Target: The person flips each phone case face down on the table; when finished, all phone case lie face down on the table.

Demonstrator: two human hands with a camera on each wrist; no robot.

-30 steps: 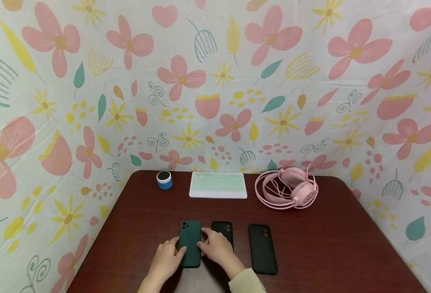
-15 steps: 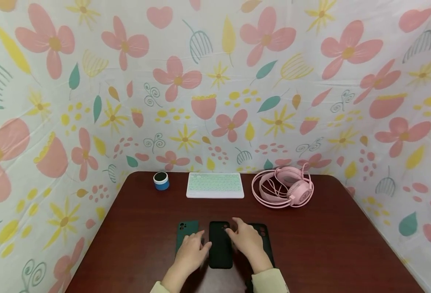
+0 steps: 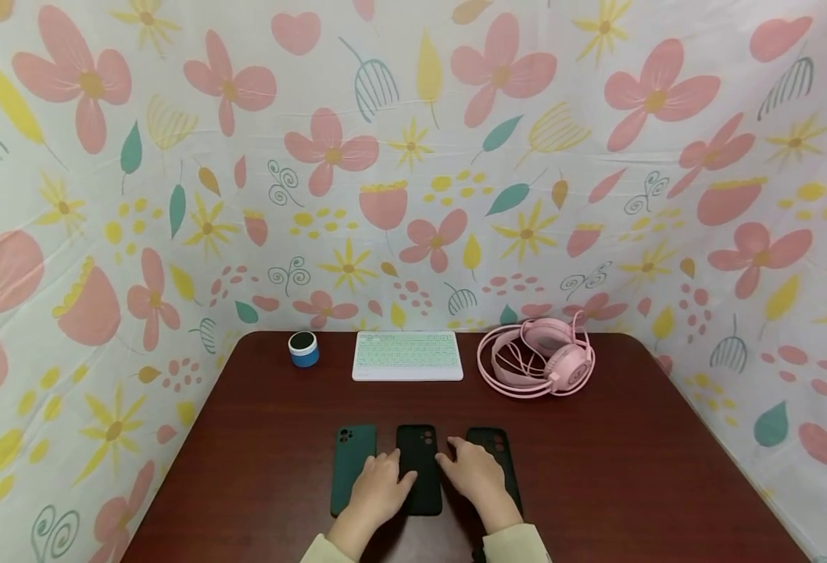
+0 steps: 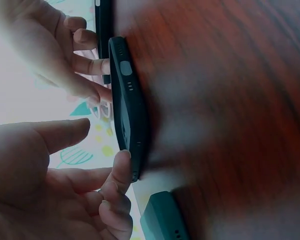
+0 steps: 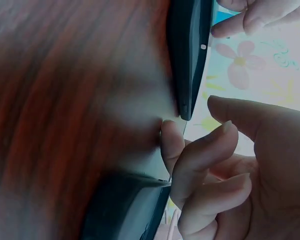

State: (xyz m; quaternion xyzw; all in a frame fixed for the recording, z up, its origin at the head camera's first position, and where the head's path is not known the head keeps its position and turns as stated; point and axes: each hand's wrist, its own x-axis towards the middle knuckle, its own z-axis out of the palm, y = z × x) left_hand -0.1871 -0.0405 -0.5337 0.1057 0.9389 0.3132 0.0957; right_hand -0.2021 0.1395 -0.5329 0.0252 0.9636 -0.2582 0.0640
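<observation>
Three phone cases lie in a row on the table in the head view: a teal one (image 3: 349,467) on the left, a black one (image 3: 420,471) in the middle, another black one (image 3: 510,472) on the right. My left hand (image 3: 377,489) is over the gap between the teal and middle cases, fingertips at the middle case's left edge (image 4: 131,107). Between the middle and right cases is my right hand (image 3: 480,474), partly hiding the right case. Its thumb is near the middle case's right side. Neither hand visibly grips a case; fingers are loosely bent.
Along the back of the brown table (image 3: 617,469) stand a small blue-and-white round speaker (image 3: 304,352), a white keyboard with green keys (image 3: 407,356) and pink headphones (image 3: 536,358) with a coiled cable. Floral cloth (image 3: 413,156) surrounds the table's back and sides.
Both hands have moved right from the teal case to the middle black case. The left hand now reaches the middle case's left edge. The view has shifted slightly.
</observation>
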